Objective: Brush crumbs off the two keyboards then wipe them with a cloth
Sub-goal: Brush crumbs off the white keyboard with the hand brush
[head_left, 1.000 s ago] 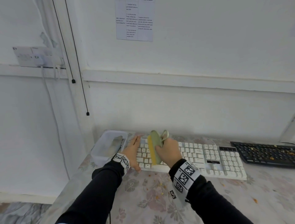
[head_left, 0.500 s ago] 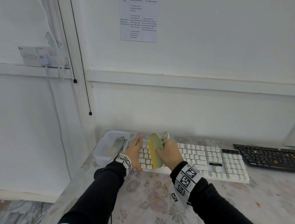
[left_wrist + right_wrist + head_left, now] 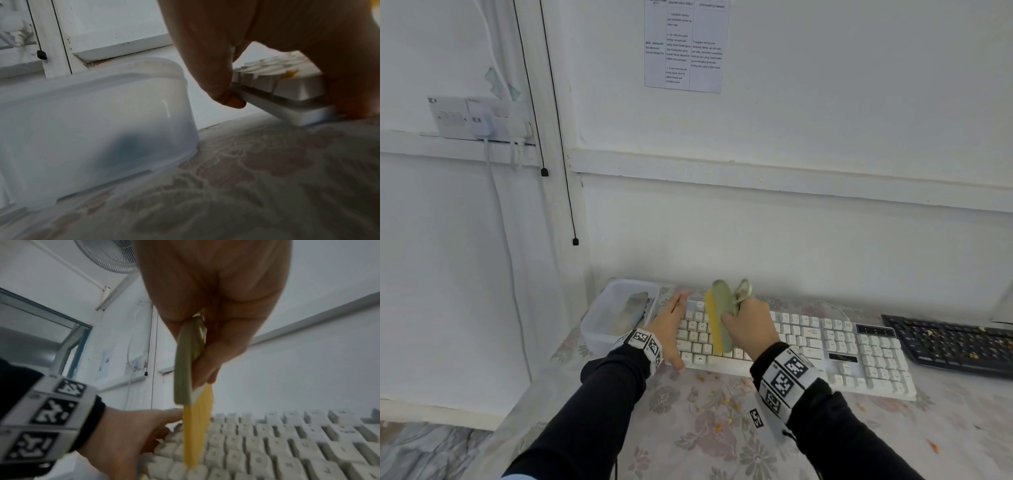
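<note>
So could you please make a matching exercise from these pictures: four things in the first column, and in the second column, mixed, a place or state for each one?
Column one:
1. brush
2. white keyboard
3. black keyboard
4. plastic container

Column two:
a. at the far right of the table, crumbs on its keys
b. held in the right hand, yellow bristles on the keys
c. at the left of the table, something grey inside it
d. its left end held by the left hand

Pairs: 1-b, 2-d, 3-a, 4-c
</note>
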Demonstrator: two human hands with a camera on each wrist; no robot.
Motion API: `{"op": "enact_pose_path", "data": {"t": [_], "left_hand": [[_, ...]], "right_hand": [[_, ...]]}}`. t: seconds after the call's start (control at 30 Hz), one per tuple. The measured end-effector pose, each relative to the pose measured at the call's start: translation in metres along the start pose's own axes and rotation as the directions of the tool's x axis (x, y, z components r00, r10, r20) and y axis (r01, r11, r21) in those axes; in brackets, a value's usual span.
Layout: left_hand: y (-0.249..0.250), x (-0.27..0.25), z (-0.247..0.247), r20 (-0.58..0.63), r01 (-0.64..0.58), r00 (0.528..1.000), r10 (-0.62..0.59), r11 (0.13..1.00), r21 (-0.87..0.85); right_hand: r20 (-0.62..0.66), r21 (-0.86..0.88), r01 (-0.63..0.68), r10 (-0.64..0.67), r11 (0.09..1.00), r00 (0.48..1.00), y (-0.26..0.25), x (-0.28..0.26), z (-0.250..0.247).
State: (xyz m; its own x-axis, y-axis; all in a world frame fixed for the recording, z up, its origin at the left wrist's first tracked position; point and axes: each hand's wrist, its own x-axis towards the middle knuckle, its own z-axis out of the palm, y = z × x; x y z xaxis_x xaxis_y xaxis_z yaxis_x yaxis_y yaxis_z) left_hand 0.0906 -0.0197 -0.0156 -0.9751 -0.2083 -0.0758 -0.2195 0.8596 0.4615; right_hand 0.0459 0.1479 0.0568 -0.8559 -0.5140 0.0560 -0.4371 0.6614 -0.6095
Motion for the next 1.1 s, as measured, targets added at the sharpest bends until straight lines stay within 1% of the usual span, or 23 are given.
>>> {"op": "enact_pose_path", "data": {"t": [0.07,0.17,0.23,0.3,0.33,0.4,0.47,0.57,0.67,0.77,0.87,0.97,1.03,1.1], "left_hand": [[-0.001,0.001,0.001,0.001,0.002,1.000,-0.002,1.000,-0.003],[-0.003,0.004,0.003,-0.004,-0.005,1.000,0.005,1.000,-0.013],[-0.004,0.005,0.004,-0.001,-0.007,1.000,0.007,1.000,-0.009],[-0.004,0.006,0.005,0.000,-0.003,1.000,0.003,1.000,-0.005],[-0.005,0.006,0.005,0.000,-0.003,1.000,0.003,1.000,-0.004],[-0.005,0.007,0.004,0.002,-0.005,1.000,0.005,1.000,-0.011],[-0.006,0.008,0.004,-0.002,-0.006,1.000,0.006,1.000,-0.026],[-0.006,0.008,0.006,-0.004,0.011,1.000,-0.011,0.999,-0.039],[-0.007,0.010,0.008,0.010,0.038,0.999,-0.038,0.999,-0.035],[-0.008,0.010,0.009,0.023,0.082,0.996,-0.081,0.996,-0.037],[-0.010,0.013,0.011,0.035,0.128,0.991,-0.125,0.988,-0.085],[-0.014,0.016,0.014,0.035,0.159,0.987,-0.156,0.980,-0.118],[-0.016,0.019,0.016,0.036,0.180,0.984,-0.176,0.970,-0.162],[-0.018,0.021,0.016,0.032,0.187,0.982,-0.184,0.965,-0.183]], "right_hand": [[0.027,-0.029,-0.020,0.020,0.999,0.999,0.003,0.002,0.007],[0.147,-0.015,-0.079,0.080,0.997,0.986,0.014,-0.003,0.019],[0.215,-0.016,-0.097,0.098,0.995,0.972,0.019,-0.012,0.017],[0.247,-0.009,-0.109,0.108,0.994,0.963,0.021,-0.016,0.010],[0.235,-0.004,-0.106,0.104,0.994,0.966,0.020,-0.015,0.005],[0.156,0.009,-0.092,0.090,0.996,0.984,0.020,-0.008,-0.001],[0.082,-0.022,-0.072,0.073,0.997,0.994,0.021,-0.002,0.000],[0.117,-0.063,-0.084,0.091,0.995,0.989,0.030,-0.003,0.008],[0.137,-0.039,-0.113,0.118,0.993,0.984,0.037,-0.005,0.010],[0.146,-0.020,-0.114,0.116,0.993,0.982,0.036,-0.006,0.009],[0.177,-0.027,-0.102,0.105,0.994,0.979,0.034,-0.005,0.008],[0.131,-0.019,-0.097,0.098,0.995,0.987,0.031,0.001,0.006],[0.096,-0.044,-0.078,0.082,0.996,0.992,0.029,0.003,0.008],[0.103,-0.070,-0.058,0.065,0.996,0.993,0.029,0.001,0.014]]}}
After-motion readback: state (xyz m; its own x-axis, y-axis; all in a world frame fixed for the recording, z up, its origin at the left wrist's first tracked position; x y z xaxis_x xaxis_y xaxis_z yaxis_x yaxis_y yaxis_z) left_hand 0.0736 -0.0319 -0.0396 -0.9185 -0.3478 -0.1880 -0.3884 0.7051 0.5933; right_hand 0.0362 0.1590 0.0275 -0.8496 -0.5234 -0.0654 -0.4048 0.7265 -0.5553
